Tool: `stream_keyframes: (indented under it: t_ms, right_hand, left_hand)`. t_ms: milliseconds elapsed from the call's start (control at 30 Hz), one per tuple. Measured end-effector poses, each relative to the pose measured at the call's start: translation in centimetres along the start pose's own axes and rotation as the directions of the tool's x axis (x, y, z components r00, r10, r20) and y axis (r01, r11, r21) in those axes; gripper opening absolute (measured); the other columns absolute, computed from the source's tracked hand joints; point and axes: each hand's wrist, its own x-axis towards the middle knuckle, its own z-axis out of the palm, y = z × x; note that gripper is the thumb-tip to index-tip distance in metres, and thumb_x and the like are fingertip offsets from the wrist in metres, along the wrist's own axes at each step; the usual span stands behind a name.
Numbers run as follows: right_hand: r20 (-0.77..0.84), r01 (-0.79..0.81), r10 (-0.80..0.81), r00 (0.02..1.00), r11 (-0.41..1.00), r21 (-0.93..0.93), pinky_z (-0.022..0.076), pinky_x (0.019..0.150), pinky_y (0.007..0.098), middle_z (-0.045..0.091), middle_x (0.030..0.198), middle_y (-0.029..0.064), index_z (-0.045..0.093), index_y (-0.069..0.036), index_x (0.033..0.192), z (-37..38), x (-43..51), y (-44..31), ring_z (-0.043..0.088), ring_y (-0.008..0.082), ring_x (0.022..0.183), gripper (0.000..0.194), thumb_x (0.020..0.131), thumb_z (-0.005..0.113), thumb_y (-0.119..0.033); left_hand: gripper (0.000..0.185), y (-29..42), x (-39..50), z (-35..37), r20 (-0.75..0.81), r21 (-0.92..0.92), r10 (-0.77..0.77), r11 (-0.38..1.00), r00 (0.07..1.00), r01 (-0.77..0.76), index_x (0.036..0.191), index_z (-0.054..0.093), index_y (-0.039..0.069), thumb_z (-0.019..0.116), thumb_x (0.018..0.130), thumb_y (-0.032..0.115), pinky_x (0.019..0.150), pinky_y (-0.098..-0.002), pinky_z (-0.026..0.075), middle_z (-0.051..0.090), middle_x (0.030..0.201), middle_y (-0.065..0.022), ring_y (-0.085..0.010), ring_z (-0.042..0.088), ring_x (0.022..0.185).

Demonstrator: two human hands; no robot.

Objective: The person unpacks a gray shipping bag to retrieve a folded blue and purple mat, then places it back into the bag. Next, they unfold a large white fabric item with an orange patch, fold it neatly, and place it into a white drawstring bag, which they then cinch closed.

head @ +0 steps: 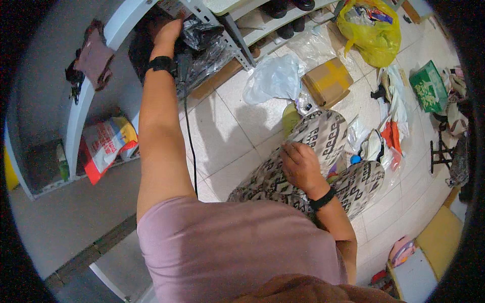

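Note:
My left hand [168, 33] reaches into a dark space on a metal shelf, beside crumpled black plastic [199, 33]. Its fingers are lost in shadow, so what they touch cannot be made out. Over my patterned trousers [322, 132], near one knee, is my right hand [301, 166], its fingers bent and drawn together. Whether anything small is between those fingertips is unclear. Clear plastic wrapping [206, 64] lies on the shelf below the black plastic. A black cable [189, 132] hangs down from there to the floor.
A light blue plastic bag [274, 79] and a taped cardboard box [327, 83] lie on the tiled floor ahead. Beyond are a filled yellow bag [373, 38] and a shoe rack [261, 22]. A green basket [428, 87] stands right; cloth [96, 58] hangs on the shelf frame at left.

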Motion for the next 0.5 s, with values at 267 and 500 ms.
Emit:
stream_keyframes:
  t_ms: [267,500]
  right_hand:
    - [0.063,0.048,-0.044,0.997,0.997,-0.058,0.0475,0.089,0.0406,0.060,0.114,0.0094,0.064,-0.004,0.099,-0.7,0.3,0.0,0.056,0.0283,0.104,0.034,0.066,0.069,-0.011]
    - [0.074,0.070,-0.065,0.995,0.995,-0.065,0.0470,0.088,0.0419,0.059,0.114,0.0096,0.065,-0.007,0.100,-0.9,0.4,0.2,0.056,0.0283,0.105,0.034,0.068,0.066,-0.017]
  left_hand:
    - [0.072,0.6,4.1,-0.5,-0.219,-0.623,-0.092,0.779,0.971,-0.067,0.141,0.044,0.006,0.049,0.088,0.054,0.109,-0.0460,0.030,0.040,0.147,-0.0208,-0.0392,0.038,0.133]
    - [0.072,1.5,4.1,0.5,-0.229,-0.623,-0.074,0.777,0.971,-0.087,0.142,0.042,0.006,0.055,0.087,0.050,0.110,-0.0443,0.029,0.039,0.147,-0.0205,-0.0383,0.037,0.135]
